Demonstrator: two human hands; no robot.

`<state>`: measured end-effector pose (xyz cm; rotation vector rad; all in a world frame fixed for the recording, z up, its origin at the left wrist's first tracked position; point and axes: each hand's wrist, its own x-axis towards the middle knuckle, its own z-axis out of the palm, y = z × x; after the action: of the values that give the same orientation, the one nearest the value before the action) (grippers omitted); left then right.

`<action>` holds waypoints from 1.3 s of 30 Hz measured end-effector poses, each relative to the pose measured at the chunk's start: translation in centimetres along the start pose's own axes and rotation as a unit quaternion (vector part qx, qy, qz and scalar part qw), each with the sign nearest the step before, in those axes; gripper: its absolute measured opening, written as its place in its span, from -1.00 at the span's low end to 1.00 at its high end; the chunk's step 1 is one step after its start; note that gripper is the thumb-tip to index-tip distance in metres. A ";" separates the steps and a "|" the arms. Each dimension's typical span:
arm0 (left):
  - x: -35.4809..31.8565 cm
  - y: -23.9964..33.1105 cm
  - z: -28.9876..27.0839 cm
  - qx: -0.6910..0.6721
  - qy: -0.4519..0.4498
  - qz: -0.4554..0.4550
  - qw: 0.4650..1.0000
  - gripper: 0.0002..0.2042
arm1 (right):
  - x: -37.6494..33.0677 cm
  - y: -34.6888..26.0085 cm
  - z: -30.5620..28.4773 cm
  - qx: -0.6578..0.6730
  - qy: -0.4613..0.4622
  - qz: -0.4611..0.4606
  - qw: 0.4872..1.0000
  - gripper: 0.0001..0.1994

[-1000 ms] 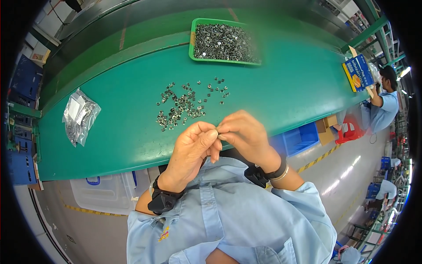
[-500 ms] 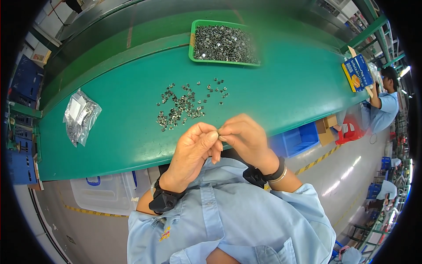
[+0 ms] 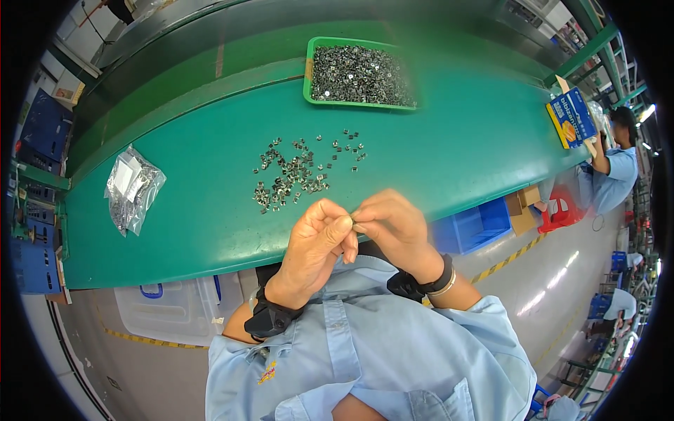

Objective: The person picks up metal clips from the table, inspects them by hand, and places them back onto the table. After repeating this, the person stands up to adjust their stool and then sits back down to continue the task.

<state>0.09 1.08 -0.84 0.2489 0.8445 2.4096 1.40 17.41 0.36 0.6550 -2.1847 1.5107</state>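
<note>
My left hand and my right hand meet fingertip to fingertip above the near edge of the green table. Both are pinched around a tiny dark piece, mostly covered by the fingers, so its kind cannot be made out. Just beyond them lies a loose scatter of small metal parts, silvery and black. Farther back, a green tray holds a great heap of similar small parts.
A clear plastic bag of parts rests at the table's left. At the far right stands a blue and yellow box, near a co-worker in blue. Below the table edge are a blue bin and a clear lidded box.
Both hands stay pinched together at nearly the same place. The whole view has shifted slightly, and my left wrist has turned a little. The scattered parts look the same.
</note>
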 end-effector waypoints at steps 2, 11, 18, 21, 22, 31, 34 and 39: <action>0.0 0.3 0.0 0.040 0.012 -0.010 0.999 -0.87 | -0.1 0.2 -0.1 0.005 0.001 0.005 1.000 -0.77; 0.0 1.1 1.4 0.023 0.032 -0.024 0.999 -0.85 | 0.3 0.4 -0.5 -0.009 -0.009 -0.009 1.000 -0.79; 0.1 0.0 0.3 -0.082 -0.014 -0.050 0.995 -0.86 | 0.1 0.2 -0.1 0.047 0.007 0.024 0.999 -0.81; 0.1 0.0 0.3 -0.093 -0.021 -0.052 0.994 -0.87 | 0.1 0.1 -0.3 0.033 -0.006 0.008 0.999 -0.82; 0.1 0.0 0.3 -0.092 -0.018 -0.054 0.994 -0.87 | 0.2 0.0 -0.3 0.032 -0.006 0.007 0.999 -0.82; -0.1 1.4 0.6 0.035 -0.009 -0.057 0.998 -0.83 | 0.6 -0.1 -0.5 0.016 -0.019 -0.048 0.999 -0.84; -0.2 1.4 0.7 0.062 0.008 -0.053 0.997 -0.83 | 0.6 -0.1 -0.7 0.001 -0.028 -0.050 0.998 -0.85; -0.4 1.1 0.8 0.045 0.002 -0.054 0.998 -0.83 | 0.4 -0.3 -0.8 0.025 -0.040 0.013 0.999 -0.86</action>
<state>0.16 0.56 0.49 0.2277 0.9440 2.2759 1.35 18.03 1.09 0.7184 -2.2276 1.5825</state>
